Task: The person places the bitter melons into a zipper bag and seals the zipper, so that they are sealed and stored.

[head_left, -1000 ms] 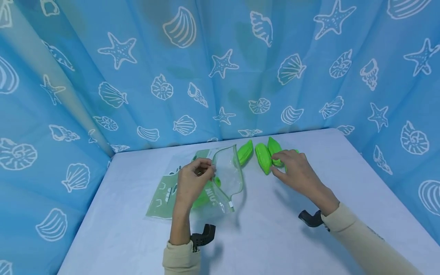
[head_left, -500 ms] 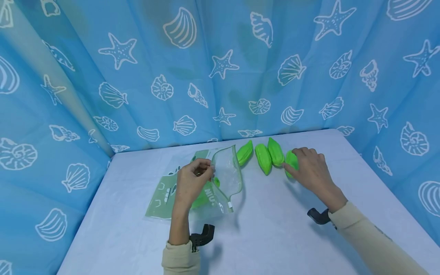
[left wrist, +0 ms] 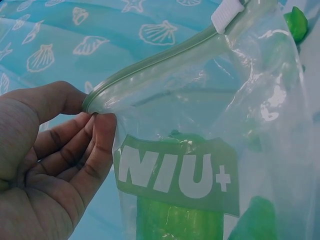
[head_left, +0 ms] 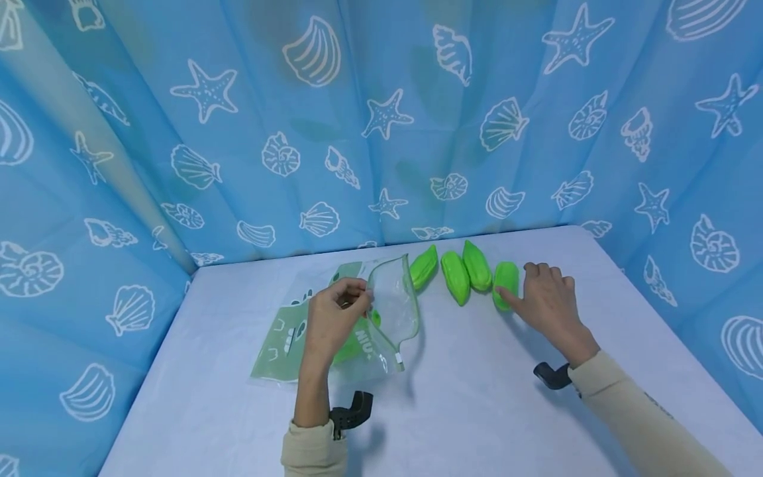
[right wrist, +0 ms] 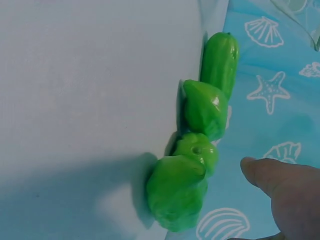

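On my head, one camera looks forward and down across the white cloth-covered table (head_left: pixel 465 404), far enough back to frame my left hand (head_left: pixel 334 315), my right hand (head_left: pixel 548 298) and the blue seashell-printed curtain (head_left: pixel 405 152). The left wrist camera, close beside its hand, faces the clear plastic zip bag with green print (left wrist: pixel 210 117); the right wrist one, its picture turned sideways, looks close along the row of ridged, oblong bright-green fruits (right wrist: pixel 204 111). The head view shares bag, fruits and curtain with them.
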`<state>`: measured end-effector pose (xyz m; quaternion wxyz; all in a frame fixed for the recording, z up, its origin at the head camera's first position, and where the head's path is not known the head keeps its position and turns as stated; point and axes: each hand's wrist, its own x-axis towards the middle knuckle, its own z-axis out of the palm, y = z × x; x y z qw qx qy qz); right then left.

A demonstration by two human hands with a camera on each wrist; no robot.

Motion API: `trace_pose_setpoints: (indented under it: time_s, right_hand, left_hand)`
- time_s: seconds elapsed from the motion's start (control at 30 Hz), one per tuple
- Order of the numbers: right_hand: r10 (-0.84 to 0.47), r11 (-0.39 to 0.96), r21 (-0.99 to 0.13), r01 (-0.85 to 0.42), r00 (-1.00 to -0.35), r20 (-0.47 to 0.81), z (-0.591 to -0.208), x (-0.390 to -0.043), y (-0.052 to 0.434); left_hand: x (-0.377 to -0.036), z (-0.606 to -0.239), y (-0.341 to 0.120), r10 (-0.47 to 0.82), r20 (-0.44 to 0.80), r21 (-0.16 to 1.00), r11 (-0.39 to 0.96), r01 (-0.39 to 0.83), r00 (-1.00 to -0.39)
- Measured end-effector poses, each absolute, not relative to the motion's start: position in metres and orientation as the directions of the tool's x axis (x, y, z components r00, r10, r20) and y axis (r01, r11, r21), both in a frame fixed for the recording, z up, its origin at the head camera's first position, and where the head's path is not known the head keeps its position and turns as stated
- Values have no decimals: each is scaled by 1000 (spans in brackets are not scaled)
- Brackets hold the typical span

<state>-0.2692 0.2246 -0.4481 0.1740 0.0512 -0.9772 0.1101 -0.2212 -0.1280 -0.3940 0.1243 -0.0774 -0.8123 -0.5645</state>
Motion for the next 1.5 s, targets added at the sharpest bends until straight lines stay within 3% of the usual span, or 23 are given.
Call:
trace_pose_setpoints:
  time_s: [0.3,0.87,1.5]
  right_hand:
    - [-40,976,-193,-103,-951,306,-457,-272,226]
    - [-10,950,-309,-37,-996,90,-463,-277,225]
    - [27,946,-318,-64,-962,273,-464,-276,242]
  left_hand:
    - [-222,-396,-129,-17,291,901,341,268,-957]
    - [-222,-393,-131,-22,312,893,349,285,-950]
    - [-224,-396,-132,-32,321,880,379,285,-947]
